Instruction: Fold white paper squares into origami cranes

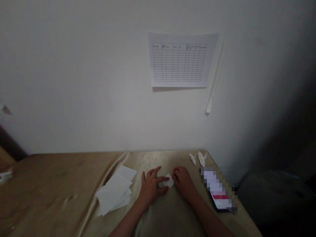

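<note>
**Two hands pressing a small folded paper on a bench**

A small white folded paper [168,180] is lying on the bench [61,184], near its right end and close to the person. Both hands are meeting at this paper. The left hand [151,186] is lying flat with fingers spread, its fingertips resting on the paper's left edge, pressing rather than gripping. The right hand [182,182] is curling loosely over the paper's right edge, its fingertips touching it; whether it is pinching the paper cannot be told. Both forearms are reaching in from the bottom of the view.

Just left of the left hand, a loose stack of white sheets [116,192] is fanning out across the bench. A shiny tan cloth [158,220] is covering the right part of the bench, under the hands and the stack. At the far right corner, two small white folded shapes [198,158] are sitting side by side, well apart from the hands. To the right of the right hand, a blurred-out flat object [218,192] is lying near the bench edge.

Behind the bench, a pale wall is rising, with a printed table sheet [179,61] hanging on it and a white strip [215,84] slanting down beside that sheet.
</note>
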`<state>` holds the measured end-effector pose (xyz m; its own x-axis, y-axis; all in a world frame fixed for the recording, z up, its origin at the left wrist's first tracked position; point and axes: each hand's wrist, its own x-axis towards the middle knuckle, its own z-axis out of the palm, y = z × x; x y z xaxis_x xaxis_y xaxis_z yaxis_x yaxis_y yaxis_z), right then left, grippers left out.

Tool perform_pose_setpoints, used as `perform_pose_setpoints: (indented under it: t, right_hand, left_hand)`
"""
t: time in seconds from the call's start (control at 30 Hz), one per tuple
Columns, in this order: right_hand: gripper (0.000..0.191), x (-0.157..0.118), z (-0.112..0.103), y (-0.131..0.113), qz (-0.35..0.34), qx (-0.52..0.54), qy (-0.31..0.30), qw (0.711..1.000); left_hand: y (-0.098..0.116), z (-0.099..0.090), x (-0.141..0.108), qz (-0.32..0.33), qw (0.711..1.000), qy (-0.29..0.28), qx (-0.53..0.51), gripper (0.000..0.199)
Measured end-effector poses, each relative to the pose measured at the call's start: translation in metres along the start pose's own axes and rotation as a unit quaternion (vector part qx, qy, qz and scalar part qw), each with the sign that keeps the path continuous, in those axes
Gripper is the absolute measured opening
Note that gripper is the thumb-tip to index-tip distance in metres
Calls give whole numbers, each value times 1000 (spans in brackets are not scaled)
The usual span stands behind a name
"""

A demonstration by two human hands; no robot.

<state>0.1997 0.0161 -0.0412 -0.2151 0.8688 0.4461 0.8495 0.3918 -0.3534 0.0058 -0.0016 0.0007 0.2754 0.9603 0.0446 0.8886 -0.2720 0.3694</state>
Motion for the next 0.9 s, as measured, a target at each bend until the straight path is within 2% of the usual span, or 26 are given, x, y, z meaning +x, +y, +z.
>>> perform_pose_setpoints:
  t: [0.37, 0.7, 0.9]
  right_hand:
    - [7, 4, -13, -9, 21, -38, -26, 999]
    - [14, -1, -9, -7, 32, -6, -5, 999]
    - [8, 1, -13, -8, 34, -15, -32, 999]
  left_hand:
    - [-4, 5, 1, 6, 1000, 11, 0, 41]
    - [-4, 4, 0, 5, 1000, 6, 3, 41]
    - [-5, 3, 0, 8, 1000, -6, 9, 38]
